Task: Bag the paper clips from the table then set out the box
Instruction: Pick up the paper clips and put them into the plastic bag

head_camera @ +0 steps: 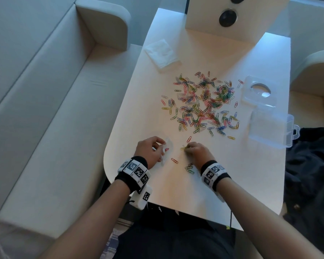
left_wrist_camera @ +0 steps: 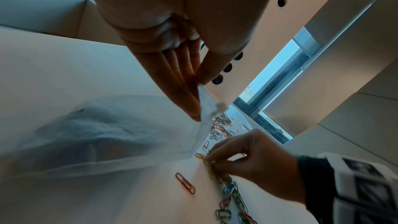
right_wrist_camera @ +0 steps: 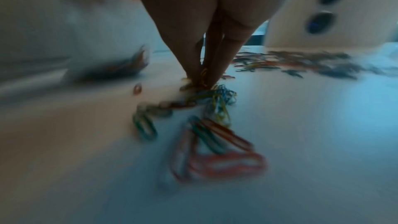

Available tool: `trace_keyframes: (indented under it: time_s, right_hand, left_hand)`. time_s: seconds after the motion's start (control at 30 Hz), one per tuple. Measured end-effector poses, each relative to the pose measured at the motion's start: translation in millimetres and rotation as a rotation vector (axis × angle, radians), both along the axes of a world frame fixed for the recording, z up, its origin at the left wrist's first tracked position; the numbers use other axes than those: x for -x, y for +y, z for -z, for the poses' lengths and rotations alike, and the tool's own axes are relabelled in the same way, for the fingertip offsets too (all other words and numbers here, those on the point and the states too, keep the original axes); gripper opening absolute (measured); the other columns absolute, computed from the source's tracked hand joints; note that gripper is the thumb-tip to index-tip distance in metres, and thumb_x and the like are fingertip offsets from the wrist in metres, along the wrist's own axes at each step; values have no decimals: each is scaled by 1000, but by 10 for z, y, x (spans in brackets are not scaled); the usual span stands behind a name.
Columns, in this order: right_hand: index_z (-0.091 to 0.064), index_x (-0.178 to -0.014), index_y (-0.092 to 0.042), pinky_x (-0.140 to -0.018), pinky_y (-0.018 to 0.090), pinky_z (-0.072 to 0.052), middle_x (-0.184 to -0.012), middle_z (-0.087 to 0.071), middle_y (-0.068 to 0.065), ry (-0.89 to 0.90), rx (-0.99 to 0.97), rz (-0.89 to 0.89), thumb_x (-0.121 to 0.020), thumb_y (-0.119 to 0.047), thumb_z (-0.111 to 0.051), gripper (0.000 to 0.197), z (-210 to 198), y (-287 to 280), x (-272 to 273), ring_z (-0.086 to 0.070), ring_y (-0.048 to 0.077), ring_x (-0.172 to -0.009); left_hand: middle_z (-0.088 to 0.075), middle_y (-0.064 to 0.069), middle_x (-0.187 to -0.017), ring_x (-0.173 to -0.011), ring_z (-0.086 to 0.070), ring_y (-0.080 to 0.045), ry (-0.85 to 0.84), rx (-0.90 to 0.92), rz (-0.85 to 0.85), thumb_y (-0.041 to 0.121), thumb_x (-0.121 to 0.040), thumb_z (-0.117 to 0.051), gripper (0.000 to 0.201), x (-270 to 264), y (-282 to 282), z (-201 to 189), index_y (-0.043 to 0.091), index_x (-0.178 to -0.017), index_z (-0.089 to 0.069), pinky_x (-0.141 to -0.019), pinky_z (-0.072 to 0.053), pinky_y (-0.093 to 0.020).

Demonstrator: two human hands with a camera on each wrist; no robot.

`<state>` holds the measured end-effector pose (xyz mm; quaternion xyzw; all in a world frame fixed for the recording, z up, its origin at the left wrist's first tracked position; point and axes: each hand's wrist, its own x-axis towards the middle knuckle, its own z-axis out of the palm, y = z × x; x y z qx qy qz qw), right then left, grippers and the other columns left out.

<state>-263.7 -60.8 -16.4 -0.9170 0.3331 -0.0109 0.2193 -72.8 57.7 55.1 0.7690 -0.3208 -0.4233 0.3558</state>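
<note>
Near the table's [head_camera: 232, 174] front edge, the left hand [head_camera: 150, 150] pinches a thin clear bag [left_wrist_camera: 107, 134] while the right hand [head_camera: 198, 150] pinches wire clips [head_camera: 200, 103] from the glossy top; the clear box [head_camera: 269, 126] lies open at the right edge.

A white table [head_camera: 232, 174] with rounded corners runs up the middle of the head view. A wide scatter of coloured paper clips [head_camera: 202, 105] covers its centre. A few loose clips [head_camera: 189, 168] lie near the lower edge, with a single red clip [head_camera: 174, 160] just left of them. At the right edge sits a clear plastic box [head_camera: 269, 128], its lid [head_camera: 258, 90] lying open above it. A stack of what look like small clear bags [head_camera: 162, 53] rests at the upper left. A white block with dark round holes [head_camera: 232, 17] stands at the top.
</note>
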Motion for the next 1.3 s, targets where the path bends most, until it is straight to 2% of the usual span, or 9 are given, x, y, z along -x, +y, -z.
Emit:
trace_keyframes:
  time_s: [0.2, 0.33, 0.43, 0.57, 0.7, 0.8, 1.03, 1.2, 1.3]
  right_hand:
    - [-79, -93, -16, -74, 16, -52, -95, -75, 0, -275, -775, 909, -79, -8, -76, 16, -190, -194, 44, -68, 8, -84]
    - [-68, -101, 7, -82, 28, -59, -105, -69, 24, -887, -1386, 1124, -83, 13, -60, 21, -393, -195, 33, -69, 27, -92]
    - [-65, -104, 8, -81, 27, -59, -94, -72, 18, -999, -1532, 1057, -85, 14, -56, 21, -631, -104, -110, -70, 24, -89]
    - [-69, -100, 7, -83, 30, -59, -91, -72, 21, -776, -1386, 900, -81, 12, -66, 20, -712, 108, -331, -70, 28, -87]
    - [-79, -81, -12, -74, 27, -59, -76, -75, 6, -358, -790, 787, -73, -4, -76, 12, -681, 109, -402, -73, 16, -74]
    - [-78, -77, -15, -72, 26, -59, -70, -73, 1, -185, -565, 736, -77, -7, -72, 10, -709, 106, -443, -70, 12, -68]
    - [-74, -99, -9, -81, 28, -54, -93, -73, 7, 6, -600, 560, -83, -2, -65, 19, -810, 107, -566, -67, 19, -90]
    - [-78, -93, -15, -77, 23, -50, -85, -72, 1, 124, -420, 320, -86, -13, -64, 15, -831, 81, -555, -65, 15, -81]
    - [-78, -95, -20, -75, 17, -47, -91, -75, -3, 0, -478, 241, -90, -20, -60, 18, -872, 73, -440, -64, 9, -78]
  left_hand:
    - [-72, -4, -68, -58, -71, -31, 1, -25, 32, 9, -89, -60, 13, 44, -66, 32, 17, -92, -70, -67, -62, -45]
    - [-72, -3, -69, -59, -71, -30, 1, -31, 41, 8, -90, -59, 14, 78, -152, 27, 17, -92, -69, -68, -63, -43]
    - [-73, -6, -71, -60, -71, -29, 9, -22, 31, 7, -91, -58, 14, 125, -218, 7, 17, -92, -68, -67, -63, -42]
    - [-73, -9, -72, -57, -72, -24, 28, -6, 24, 6, -91, -60, 13, 206, -299, -12, 16, -94, -68, -66, -63, -41]
    - [-72, -9, -73, -57, -72, -23, 10, -2, 27, 7, -91, -61, 13, 250, -338, -15, 18, -91, -66, -65, -63, -42]
    - [-72, -10, -73, -61, -73, -25, 10, 7, 19, 3, -91, -58, 18, 267, -335, -12, 18, -89, -67, -65, -63, -42]
    - [-72, -8, -75, -59, -72, -24, -46, 15, 64, 9, -91, -62, 13, 242, -326, -1, 20, -93, -68, -67, -63, -42]
    - [-70, -5, -72, -59, -72, -23, -24, 34, 67, 6, -92, -60, 14, 209, -292, -30, 14, -96, -70, -66, -63, -40]
    - [-70, -4, -72, -58, -72, -23, -24, 32, 46, 5, -93, -58, 15, 170, -276, -36, 13, -97, -70, -65, -63, -37]
